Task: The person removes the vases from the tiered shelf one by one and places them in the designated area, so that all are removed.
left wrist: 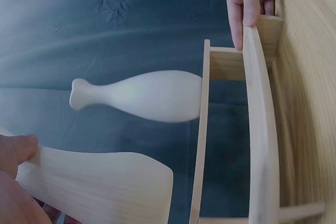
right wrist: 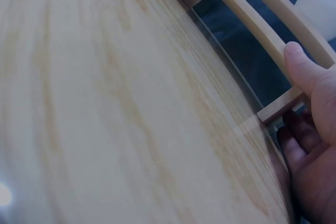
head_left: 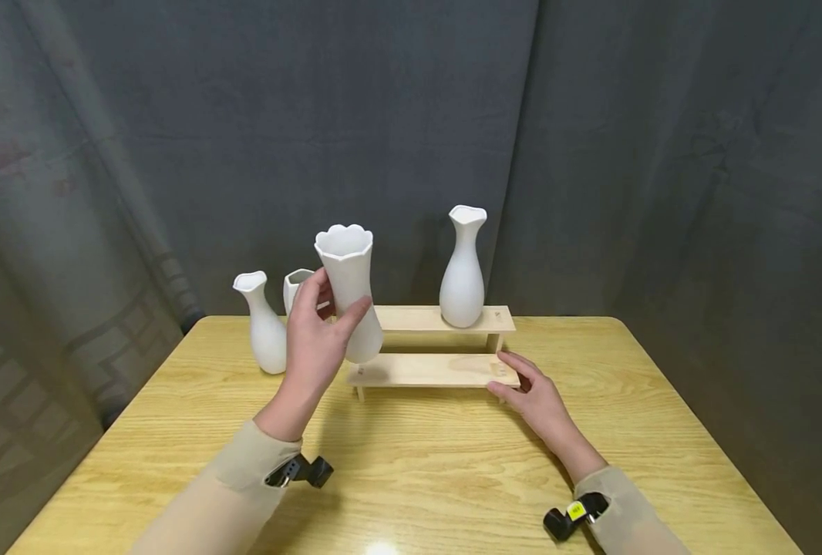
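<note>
My left hand (head_left: 314, 327) grips a white vase with a scalloped rim (head_left: 354, 289) around its waist, upright and raised in front of the left part of a two-tier wooden shelf (head_left: 432, 371). In the left wrist view the vase's base (left wrist: 142, 182) is apart from the boards. At the lower step's right end, my right hand (head_left: 539, 397) holds the shelf, thumb at the front edge and fingers behind, as the right wrist view also shows. A slender white vase with a wavy rim (head_left: 463, 277) stands on the upper step's right side.
A second slender white vase (head_left: 268, 339) stands on the wooden table (head_left: 425, 470), left of the shelf. Beside it a white vase with an angular rim (head_left: 293, 287) is partly hidden by my left hand. Grey curtains (head_left: 355, 116) hang behind the table and along its sides.
</note>
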Demonstrator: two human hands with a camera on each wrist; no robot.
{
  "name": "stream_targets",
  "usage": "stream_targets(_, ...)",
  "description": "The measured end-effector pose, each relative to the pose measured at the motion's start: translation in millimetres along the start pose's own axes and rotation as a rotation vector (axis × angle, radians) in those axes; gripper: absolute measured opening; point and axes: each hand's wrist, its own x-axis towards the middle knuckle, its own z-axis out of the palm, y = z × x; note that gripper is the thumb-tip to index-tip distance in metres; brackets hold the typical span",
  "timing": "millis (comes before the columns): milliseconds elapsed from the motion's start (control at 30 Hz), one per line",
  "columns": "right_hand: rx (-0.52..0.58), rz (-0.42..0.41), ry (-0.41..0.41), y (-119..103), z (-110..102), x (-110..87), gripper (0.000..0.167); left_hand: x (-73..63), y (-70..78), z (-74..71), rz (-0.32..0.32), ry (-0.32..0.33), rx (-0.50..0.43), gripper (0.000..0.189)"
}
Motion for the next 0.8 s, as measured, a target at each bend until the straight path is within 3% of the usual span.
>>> stream_targets(400,0.003,-0.009,0.000,0,-1,-0.6,0.076,-18.5,-14.2,-39.3,-0.036,0.040,0.052,0.059)
stream_targets(800,-0.004,0.003,-0.002,-2,-2,-2.4,0.076,-34.0,-38.8,-61.7,-0.104,0.041,0.065,0.057)
